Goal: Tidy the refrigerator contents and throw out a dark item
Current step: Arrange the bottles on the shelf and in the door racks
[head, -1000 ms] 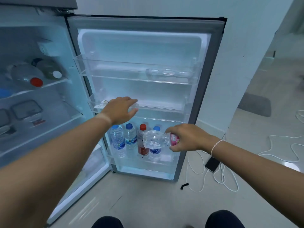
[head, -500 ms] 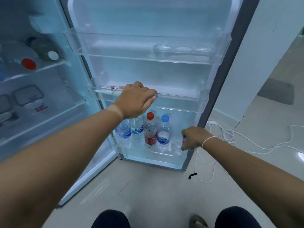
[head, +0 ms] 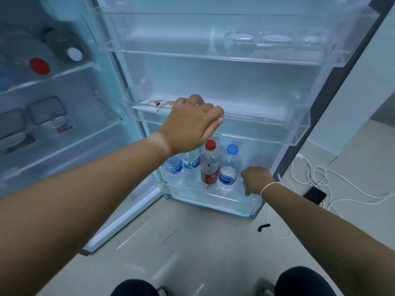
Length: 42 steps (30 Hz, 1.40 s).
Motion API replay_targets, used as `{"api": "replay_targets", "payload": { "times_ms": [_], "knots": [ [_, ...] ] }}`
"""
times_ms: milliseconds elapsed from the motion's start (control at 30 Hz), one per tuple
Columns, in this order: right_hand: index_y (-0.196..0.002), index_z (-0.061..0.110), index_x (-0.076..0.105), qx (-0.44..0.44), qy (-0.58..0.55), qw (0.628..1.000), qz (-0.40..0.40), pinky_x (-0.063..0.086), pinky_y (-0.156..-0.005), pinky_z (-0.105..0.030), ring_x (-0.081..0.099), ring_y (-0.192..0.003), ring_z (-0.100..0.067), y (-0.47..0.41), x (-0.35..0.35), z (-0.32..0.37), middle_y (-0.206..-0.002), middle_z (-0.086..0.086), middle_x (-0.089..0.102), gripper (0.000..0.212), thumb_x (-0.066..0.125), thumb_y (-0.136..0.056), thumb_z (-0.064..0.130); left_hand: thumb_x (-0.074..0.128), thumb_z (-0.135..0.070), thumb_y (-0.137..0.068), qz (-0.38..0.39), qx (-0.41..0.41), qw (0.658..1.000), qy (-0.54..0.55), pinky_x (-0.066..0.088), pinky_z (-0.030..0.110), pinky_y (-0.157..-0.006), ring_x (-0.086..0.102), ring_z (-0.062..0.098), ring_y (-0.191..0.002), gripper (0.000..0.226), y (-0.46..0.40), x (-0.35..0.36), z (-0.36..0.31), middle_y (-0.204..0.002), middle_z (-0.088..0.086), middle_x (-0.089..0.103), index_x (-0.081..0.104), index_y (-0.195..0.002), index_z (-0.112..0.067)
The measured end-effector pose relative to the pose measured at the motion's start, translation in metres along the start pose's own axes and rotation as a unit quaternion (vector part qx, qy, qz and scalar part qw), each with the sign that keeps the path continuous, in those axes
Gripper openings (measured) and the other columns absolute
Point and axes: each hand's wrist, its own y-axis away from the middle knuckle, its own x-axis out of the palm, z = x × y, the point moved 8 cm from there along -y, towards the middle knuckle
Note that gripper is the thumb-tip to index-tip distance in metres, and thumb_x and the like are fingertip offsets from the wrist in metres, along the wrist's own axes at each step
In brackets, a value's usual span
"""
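The refrigerator door stands open in front of me. My left hand lies on the rim of the middle door shelf, fingers curled over its front edge. My right hand is down in the bottom door shelf, closed on a clear bottle with a pink label that it almost wholly hides. Left of it stand a blue-capped bottle, a red-capped bottle and two more water bottles. A darkish bottle with a white cap lies on an inner shelf.
A flat packet lies on the middle door shelf. The top door shelf holds an egg tray. Inside are a red-capped bottle and lidded containers. On the floor lie a phone, white cables and a small black piece.
My right hand went down and right with the pink-label bottle, from in front of the door into the bottom shelf. My head came closer. My left hand stayed on the middle shelf.
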Motion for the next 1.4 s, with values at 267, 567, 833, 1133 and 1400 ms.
{"api": "replay_targets", "payload": {
  "times_ms": [267,567,833,1133,1400],
  "knots": [
    [-0.120,0.006,0.057,-0.008,-0.016,0.999,-0.050,0.045,-0.094,-0.041,0.042,-0.125,-0.034,-0.013,0.005,-0.008,-0.129,-0.015,0.048,0.045,0.070,-0.079,0.018,0.026,-0.037,-0.093,-0.029,0.003,1.000,-0.005,0.043,0.040,-0.079,0.060,0.032,-0.100,0.042,0.001,0.000,0.001,-0.092,-0.001,0.072,0.063,-0.100,-0.018],
    [-0.127,0.006,0.048,0.000,-0.021,0.993,-0.118,0.047,-0.094,-0.041,0.040,-0.126,-0.034,-0.017,0.007,-0.009,-0.134,-0.017,0.041,0.035,0.043,-0.092,0.005,0.028,-0.036,-0.092,-0.041,0.003,0.999,-0.015,0.043,0.038,-0.076,0.062,0.032,-0.096,0.041,0.000,-0.001,-0.001,-0.090,-0.001,0.072,0.063,-0.096,-0.017],
    [-0.136,0.010,0.039,-0.002,-0.024,0.991,-0.131,0.045,-0.097,-0.040,0.040,-0.126,-0.035,-0.009,0.008,-0.008,-0.141,-0.017,0.035,0.044,0.045,-0.092,0.007,0.026,-0.036,-0.093,-0.027,-0.003,0.999,-0.017,0.042,0.040,-0.077,0.060,0.032,-0.098,0.041,0.003,-0.002,-0.001,-0.090,0.000,0.072,0.062,-0.097,-0.017],
    [-0.126,0.014,0.057,-0.048,-0.266,0.959,-0.088,0.040,-0.098,-0.029,0.052,-0.116,-0.028,0.039,-0.024,-0.030,-0.129,-0.012,0.052,0.037,0.055,-0.088,0.016,0.023,-0.040,-0.093,0.020,-0.026,0.999,-0.009,0.039,0.039,-0.083,0.056,0.028,-0.105,0.041,0.005,0.006,0.003,-0.097,-0.002,0.069,0.058,-0.099,-0.020],
    [-0.084,0.006,0.076,0.057,-0.437,0.887,-0.139,0.044,-0.086,-0.023,0.063,-0.095,-0.020,0.090,-0.065,-0.103,-0.096,-0.010,0.072,0.028,0.049,-0.081,-0.001,0.013,-0.057,-0.083,0.060,-0.039,0.997,0.037,0.035,0.038,-0.089,0.051,0.025,-0.106,0.059,0.008,-0.003,-0.004,-0.092,0.001,0.069,0.057,-0.088,-0.017]
  ]
}}
